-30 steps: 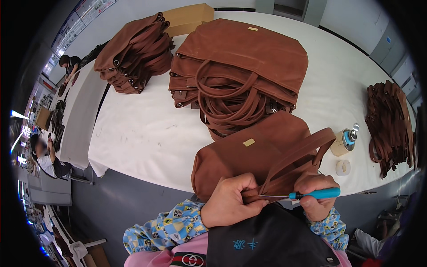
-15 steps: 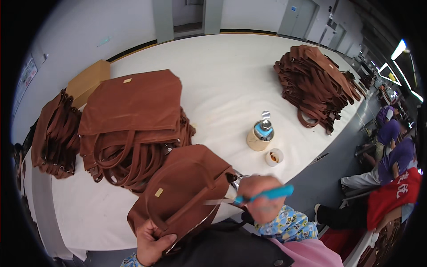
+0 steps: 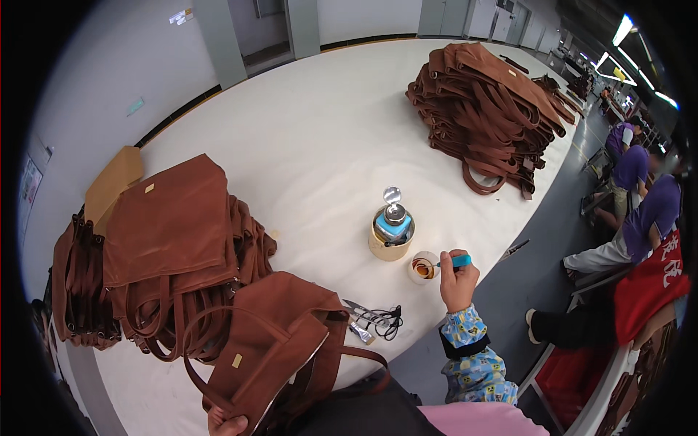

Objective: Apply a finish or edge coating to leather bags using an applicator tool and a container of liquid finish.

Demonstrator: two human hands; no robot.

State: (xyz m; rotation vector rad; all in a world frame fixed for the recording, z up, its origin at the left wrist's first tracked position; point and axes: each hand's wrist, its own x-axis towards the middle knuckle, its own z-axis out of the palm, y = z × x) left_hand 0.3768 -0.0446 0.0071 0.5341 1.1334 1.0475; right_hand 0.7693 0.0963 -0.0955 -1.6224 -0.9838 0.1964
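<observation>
My right hand [image 3: 458,285] is closed on a thin tool with a teal handle [image 3: 461,260]. The tool's slim shaft reaches into a small white cup [image 3: 422,269] with brown liquid in it; its tip cannot be made out. At the lower left, my left hand [image 3: 227,424] pinches the lower edge of a brown handbag [image 3: 287,309]. The bag leans tilted at the table's near edge, its zipper side toward me and one handle loop hanging to the right. A small gold plate sits on its front.
Beside the cup stands a cream tub [image 3: 390,251] holding a blue bottle with its metal lid up. Scissors [image 3: 367,314] and a flat brush [image 3: 361,332] lie right of the bag. Brown bags are piled at left [image 3: 171,218] and far right [image 3: 480,102]. Seated people [image 3: 647,211] are at right.
My right hand has moved from the bag's zipper edge out to the cup, carrying the teal-handled tool. The bag and my left hand appear lower and further left as the view turned right.
</observation>
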